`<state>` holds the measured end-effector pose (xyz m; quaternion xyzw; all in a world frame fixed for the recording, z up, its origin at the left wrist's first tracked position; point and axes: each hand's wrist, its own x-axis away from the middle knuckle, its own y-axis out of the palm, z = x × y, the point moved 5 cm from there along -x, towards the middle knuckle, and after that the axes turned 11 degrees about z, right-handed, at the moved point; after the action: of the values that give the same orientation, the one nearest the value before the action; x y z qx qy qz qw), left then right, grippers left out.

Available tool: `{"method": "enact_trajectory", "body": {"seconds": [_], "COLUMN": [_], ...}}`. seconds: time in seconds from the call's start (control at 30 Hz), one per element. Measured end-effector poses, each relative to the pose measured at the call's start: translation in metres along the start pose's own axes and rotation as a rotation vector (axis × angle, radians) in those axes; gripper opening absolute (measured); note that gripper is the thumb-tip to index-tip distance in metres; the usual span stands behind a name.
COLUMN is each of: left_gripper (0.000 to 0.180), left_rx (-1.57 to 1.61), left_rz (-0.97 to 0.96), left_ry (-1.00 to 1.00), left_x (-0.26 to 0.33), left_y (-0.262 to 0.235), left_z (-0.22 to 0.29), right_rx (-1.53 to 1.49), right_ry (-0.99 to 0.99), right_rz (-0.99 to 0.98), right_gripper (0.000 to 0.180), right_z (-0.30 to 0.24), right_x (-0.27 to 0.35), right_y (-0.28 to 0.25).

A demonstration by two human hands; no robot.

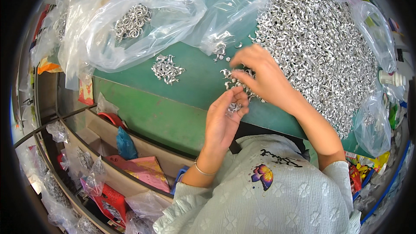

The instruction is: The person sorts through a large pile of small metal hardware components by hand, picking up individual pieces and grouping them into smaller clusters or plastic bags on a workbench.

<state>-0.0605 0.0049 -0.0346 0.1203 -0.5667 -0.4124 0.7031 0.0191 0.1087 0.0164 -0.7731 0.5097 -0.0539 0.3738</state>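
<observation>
So our left hand (223, 119) is cupping a few metal hooks (233, 107) while our right hand (260, 76) pinches more off the big pile (320, 47) just beside it.

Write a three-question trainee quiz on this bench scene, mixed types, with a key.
1. True or false: the left hand holds small silver metal pieces.
2. Where is the right hand? A) inside the plastic bag of rings B) at the edge of the big pile C) off the table
3. The table top is which colour?

Key: 1 true; 2 B; 3 green.
</observation>
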Motion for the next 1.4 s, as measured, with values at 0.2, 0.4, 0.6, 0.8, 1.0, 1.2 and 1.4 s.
{"method": "enact_trajectory", "body": {"seconds": [0.2, 0.4, 0.6, 0.8, 1.0, 1.2, 1.4], "left_gripper": [0.026, 0.026, 0.027, 0.034, 0.036, 0.031, 0.030], "left_rx": [0.046, 0.035, 0.053, 0.023, 0.045, 0.037, 0.018], "left_rz": [-0.090, -0.012, -0.009, -0.016, -0.092, 0.190, -0.099], "left_ry": [-0.184, -0.080, -0.016, -0.020, -0.008, 0.071, -0.005], "left_x": [0.004, 0.002, 0.002, 0.005, 0.003, 0.006, 0.005], "left_y": [-0.002, -0.012, -0.015, -0.009, -0.012, 0.005, -0.009], "left_z": [-0.007, -0.003, 0.003, 0.001, -0.002, 0.002, -0.004], "right_rx": [0.336, 0.175, 0.013, 0.344, 0.264, -0.256, -0.012], "right_ry": [-0.354, -0.175, -0.066, -0.125, -0.123, 0.209, -0.106], "right_rz": [0.165, -0.153, -0.077, 0.202, 0.123, -0.149, -0.037], "right_gripper": [0.021, 0.011, 0.010, 0.016, 0.011, 0.017, 0.024], "right_z": [0.015, 0.020, 0.023, 0.026, 0.033, 0.006, 0.004], "right_x": [-0.019, -0.002, -0.005, -0.025, -0.027, -0.005, -0.014], "right_y": [0.030, 0.003, -0.021, 0.002, 0.004, -0.006, 0.005]}}
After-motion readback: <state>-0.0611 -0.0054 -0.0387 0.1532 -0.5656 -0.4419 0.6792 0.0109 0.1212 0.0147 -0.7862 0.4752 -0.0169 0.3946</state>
